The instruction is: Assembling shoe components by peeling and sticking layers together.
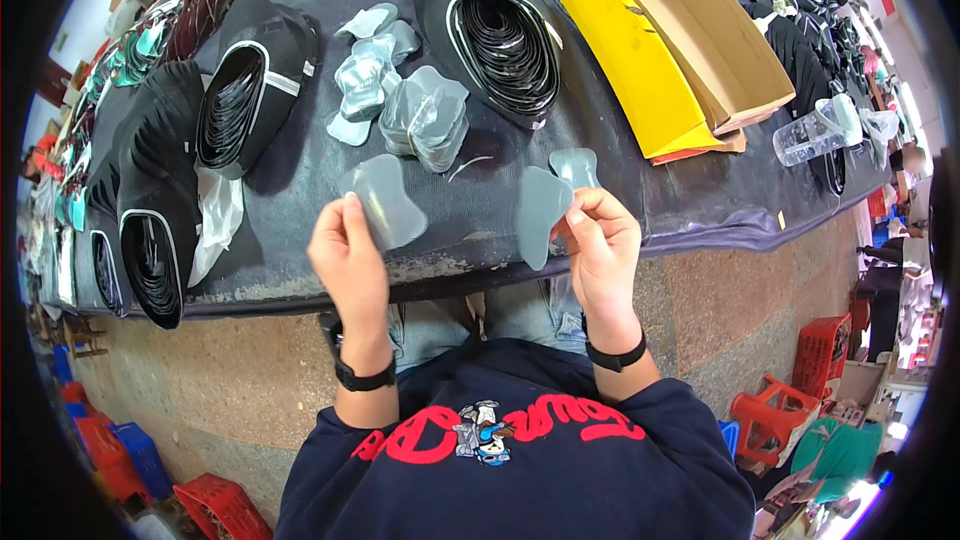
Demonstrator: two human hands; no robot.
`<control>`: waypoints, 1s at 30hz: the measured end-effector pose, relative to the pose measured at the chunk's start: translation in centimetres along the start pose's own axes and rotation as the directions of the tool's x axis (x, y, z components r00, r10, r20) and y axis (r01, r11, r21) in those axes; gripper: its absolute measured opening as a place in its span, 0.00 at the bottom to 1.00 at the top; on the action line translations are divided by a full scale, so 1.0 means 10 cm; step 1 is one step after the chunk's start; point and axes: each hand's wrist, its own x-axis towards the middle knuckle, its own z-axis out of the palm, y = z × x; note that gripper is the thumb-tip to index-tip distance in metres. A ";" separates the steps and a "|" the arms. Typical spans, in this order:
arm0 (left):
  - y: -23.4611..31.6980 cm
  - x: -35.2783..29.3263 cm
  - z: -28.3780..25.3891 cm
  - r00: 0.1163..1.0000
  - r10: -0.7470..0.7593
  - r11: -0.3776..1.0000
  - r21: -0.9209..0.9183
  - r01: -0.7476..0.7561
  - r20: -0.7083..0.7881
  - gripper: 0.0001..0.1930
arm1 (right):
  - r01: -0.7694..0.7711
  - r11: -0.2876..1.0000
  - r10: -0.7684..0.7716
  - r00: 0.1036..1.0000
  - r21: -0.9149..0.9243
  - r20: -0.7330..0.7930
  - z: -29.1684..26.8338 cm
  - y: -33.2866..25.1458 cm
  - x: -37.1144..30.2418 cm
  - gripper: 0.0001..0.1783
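Observation:
Over the near edge of the black-covered table, my left hand (pixel 350 252) pinches a curved, translucent grey plastic sheet (pixel 388 202) by its lower left side. My right hand (pixel 606 248) grips a second wavy-edged plastic sheet (pixel 541 218) between thumb and fingers. The two held pieces are apart. Just behind the right one, a similar plastic piece (pixel 574 166) lies on the table. Farther off, in the middle, stands a neat stack of such sheets (pixel 425 120), beside a looser spread of them (pixel 368 73).
Nested black fabric pieces with white-edged openings lie in a bundle (pixel 500 40) at the far middle and in more bundles (pixel 245 90) at left. An open cardboard box (pixel 715 35) with a yellow side sits at right, near a clear plastic cup (pixel 808 132). Red crates (pixel 822 355) stand on the floor.

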 end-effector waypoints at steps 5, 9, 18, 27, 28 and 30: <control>-0.14 0.20 -0.24 0.983 0.181 0.601 0.786 -0.142 0.039 0.15 | 0.046 0.985 -0.029 0.994 -0.163 0.101 0.06 -0.06 -0.06 0.02; 0.16 0.10 -0.05 0.831 0.554 0.514 0.760 -0.398 0.060 0.21 | 0.086 0.963 -0.046 0.987 -0.255 0.156 0.13 -0.03 -0.11 0.02; 0.38 -0.59 0.34 0.876 -0.015 0.953 -0.258 0.158 0.482 0.10 | 0.314 0.777 -0.175 0.940 -0.546 0.293 0.23 -0.05 -0.13 0.04; 0.29 -0.47 0.40 0.949 -0.059 0.988 -0.119 0.100 0.309 0.09 | 0.034 0.982 -0.001 0.985 -0.188 0.173 0.16 0.05 -0.16 0.03; 0.26 -0.42 0.38 0.962 -0.036 0.991 -0.112 0.069 0.271 0.10 | 0.033 0.982 -0.001 0.985 -0.187 0.174 0.14 0.06 -0.15 0.03; 0.12 -0.24 0.29 0.950 -0.162 0.959 -0.185 0.215 0.266 0.11 | 0.058 0.997 -0.063 0.994 0.058 0.091 0.08 0.05 -0.13 0.03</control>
